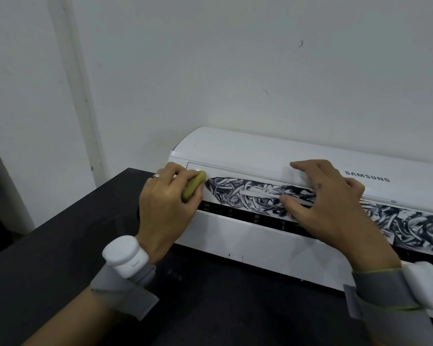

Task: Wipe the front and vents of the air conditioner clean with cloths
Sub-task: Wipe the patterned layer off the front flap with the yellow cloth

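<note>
While the cloth point(194, 185) is gripped by the left hand point(165, 208), fingers point(178, 171) curled, at the left end of the air conditioner point(248, 151) on the surface point(60, 245), and the front is steadied by the flat, open right hand point(328, 206), black smears point(248, 193) could be dragged onto white plastic by a loaded cloth.

One word to read, and it was a brand: the logo point(367, 176) spelled SAMSUNG in grey capitals. It stood on the white front of the air conditioner point(235, 151), just to the right of my right hand point(328, 196) and close to the panel's lower edge. The letters ran slightly downhill from my angle, following the casing. Lower down, the dark vent strip point(243, 216) carried a row of small pale marks point(257, 218), spaced apart, but they were too tiny and blurred for me to make out.
</note>
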`<move>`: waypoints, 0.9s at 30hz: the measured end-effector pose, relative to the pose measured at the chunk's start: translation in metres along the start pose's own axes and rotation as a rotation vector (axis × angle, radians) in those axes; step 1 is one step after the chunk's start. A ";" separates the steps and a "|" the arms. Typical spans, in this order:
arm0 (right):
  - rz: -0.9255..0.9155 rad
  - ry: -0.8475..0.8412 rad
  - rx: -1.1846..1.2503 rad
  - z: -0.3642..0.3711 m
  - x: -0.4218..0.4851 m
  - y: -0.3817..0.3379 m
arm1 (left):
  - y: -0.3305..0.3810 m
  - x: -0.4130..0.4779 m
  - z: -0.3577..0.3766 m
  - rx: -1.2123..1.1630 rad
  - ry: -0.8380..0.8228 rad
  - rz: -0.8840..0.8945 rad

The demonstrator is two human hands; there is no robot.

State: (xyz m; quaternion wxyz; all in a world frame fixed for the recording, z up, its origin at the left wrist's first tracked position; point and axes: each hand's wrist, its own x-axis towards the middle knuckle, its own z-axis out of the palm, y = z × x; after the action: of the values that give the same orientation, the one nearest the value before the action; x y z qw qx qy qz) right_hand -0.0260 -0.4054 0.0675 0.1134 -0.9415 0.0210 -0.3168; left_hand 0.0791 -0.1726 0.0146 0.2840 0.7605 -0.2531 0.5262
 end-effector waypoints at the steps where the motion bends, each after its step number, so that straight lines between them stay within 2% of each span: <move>1: -0.001 0.000 0.001 0.000 0.000 0.000 | 0.003 -0.002 0.002 0.017 -0.012 0.023; 5: -0.003 0.002 0.000 0.001 -0.001 0.001 | 0.012 -0.013 0.003 0.019 -0.086 0.170; 12: 0.001 -0.005 0.016 0.000 0.000 0.002 | 0.006 -0.006 0.000 -0.012 -0.050 0.018; 18: -0.002 0.000 0.014 0.001 0.000 0.002 | 0.021 -0.018 0.004 0.026 -0.131 0.278; 24: 0.003 0.003 0.013 0.001 0.001 0.002 | 0.013 -0.012 0.000 0.016 -0.059 0.122; 27: 0.000 0.006 0.017 0.001 0.001 0.002 | 0.018 -0.020 0.003 0.003 -0.112 0.257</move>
State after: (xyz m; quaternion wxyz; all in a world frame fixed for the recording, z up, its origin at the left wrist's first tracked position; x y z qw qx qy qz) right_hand -0.0245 -0.4067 0.0667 0.1213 -0.9394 0.0188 -0.3200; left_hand 0.0622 -0.1861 -0.0025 0.1985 0.7506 -0.3631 0.5152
